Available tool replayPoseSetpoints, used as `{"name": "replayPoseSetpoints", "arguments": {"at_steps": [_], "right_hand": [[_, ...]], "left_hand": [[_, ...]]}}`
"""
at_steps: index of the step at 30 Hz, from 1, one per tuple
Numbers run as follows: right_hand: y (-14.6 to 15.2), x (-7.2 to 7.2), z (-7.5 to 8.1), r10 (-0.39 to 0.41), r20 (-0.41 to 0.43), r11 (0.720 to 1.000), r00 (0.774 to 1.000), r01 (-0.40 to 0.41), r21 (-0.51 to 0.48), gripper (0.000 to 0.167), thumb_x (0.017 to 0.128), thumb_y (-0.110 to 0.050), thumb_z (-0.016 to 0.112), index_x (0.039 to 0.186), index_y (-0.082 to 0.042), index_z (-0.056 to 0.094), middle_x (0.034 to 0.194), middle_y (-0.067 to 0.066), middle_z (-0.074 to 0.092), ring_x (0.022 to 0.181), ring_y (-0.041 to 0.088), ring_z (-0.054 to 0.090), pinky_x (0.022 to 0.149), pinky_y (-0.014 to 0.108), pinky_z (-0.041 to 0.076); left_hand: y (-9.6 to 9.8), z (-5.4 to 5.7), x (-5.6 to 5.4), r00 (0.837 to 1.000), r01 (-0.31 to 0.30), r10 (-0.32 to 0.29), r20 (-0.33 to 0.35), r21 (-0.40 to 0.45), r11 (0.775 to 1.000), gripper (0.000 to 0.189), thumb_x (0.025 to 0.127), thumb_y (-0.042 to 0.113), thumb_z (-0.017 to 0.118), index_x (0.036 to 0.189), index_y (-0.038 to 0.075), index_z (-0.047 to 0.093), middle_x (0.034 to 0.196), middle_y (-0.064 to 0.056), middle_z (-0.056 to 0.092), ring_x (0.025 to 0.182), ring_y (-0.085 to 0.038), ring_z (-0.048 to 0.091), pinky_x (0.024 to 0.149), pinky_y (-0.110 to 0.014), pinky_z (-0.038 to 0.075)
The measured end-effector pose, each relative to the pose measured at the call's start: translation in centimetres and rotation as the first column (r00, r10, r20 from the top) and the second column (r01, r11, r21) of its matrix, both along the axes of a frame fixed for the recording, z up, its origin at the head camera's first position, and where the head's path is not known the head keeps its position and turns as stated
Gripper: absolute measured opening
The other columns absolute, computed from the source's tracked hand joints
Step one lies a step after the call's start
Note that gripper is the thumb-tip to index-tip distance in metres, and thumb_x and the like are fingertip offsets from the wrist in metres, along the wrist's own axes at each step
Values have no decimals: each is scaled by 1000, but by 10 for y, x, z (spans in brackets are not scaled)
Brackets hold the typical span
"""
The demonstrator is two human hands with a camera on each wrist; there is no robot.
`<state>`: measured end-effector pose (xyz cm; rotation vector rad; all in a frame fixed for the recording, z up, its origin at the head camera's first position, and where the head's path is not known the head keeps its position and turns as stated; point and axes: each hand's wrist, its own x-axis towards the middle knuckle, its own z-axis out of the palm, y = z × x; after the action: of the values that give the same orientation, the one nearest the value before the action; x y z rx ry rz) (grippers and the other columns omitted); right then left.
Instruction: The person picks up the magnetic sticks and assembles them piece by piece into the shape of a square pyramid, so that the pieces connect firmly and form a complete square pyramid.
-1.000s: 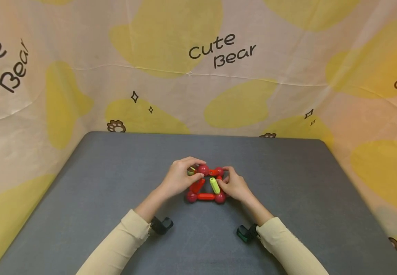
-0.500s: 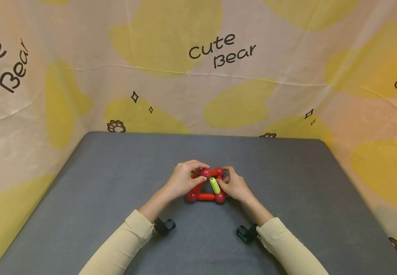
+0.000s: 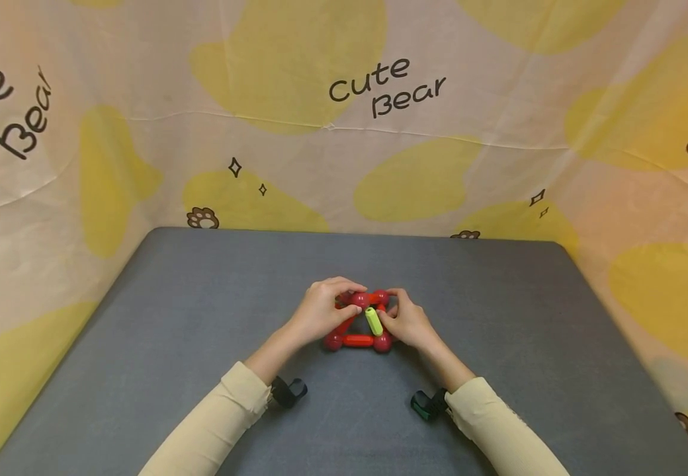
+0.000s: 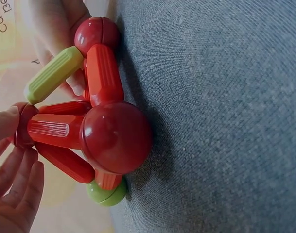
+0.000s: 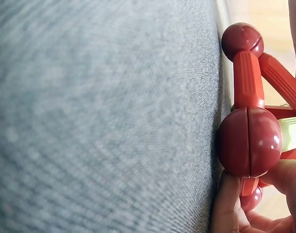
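A frame of construction-toy rods and balls sits mid-table. Its near side is a red rod between two red balls. My left hand pinches the raised top ball, where several red rods meet in the left wrist view. A lime rod rises from the near right ball, its free end close beside the top ball. My right hand grips the frame's right side, thumb and fingers around a red rod behind that ball. A green ball forms the far left corner, hidden by my left hand in the head view.
The grey table spreads around the frame. Patterned cloth walls rise at its back and sides. Black straps sit at both wrists, just above the tabletop.
My left hand has moved right and slightly nearer with the top ball, bringing it beside the lime rod's upper end. The right hand has kept its place and grip.
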<state>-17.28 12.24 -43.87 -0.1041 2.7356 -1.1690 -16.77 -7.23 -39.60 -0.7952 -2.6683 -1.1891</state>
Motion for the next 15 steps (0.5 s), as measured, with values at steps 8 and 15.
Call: {"name": "replayPoseSetpoints", "arguments": {"at_steps": [8,15], "right_hand": [[1,2,1,-8,-74,999,997,12,45,51,85,-20,64,127,-1,44,78,5,62,55,12,53,50,26,42],[1,12,12,-39,-277,998,960,48,26,25,85,-17,62,107,-6,58,84,4,61,66,13,56,58,29,45]], "left_hand": [[0,0,0,1000,-4,4,12,-8,1000,31,78,13,73,108,11,68,102,0,66,80,-14,61,68,-31,51],[0,-2,-1,1000,-11,11,0,5,1000,30,77,12,74,107,12,69,101,1,66,79,-12,60,68,-32,51]]}}
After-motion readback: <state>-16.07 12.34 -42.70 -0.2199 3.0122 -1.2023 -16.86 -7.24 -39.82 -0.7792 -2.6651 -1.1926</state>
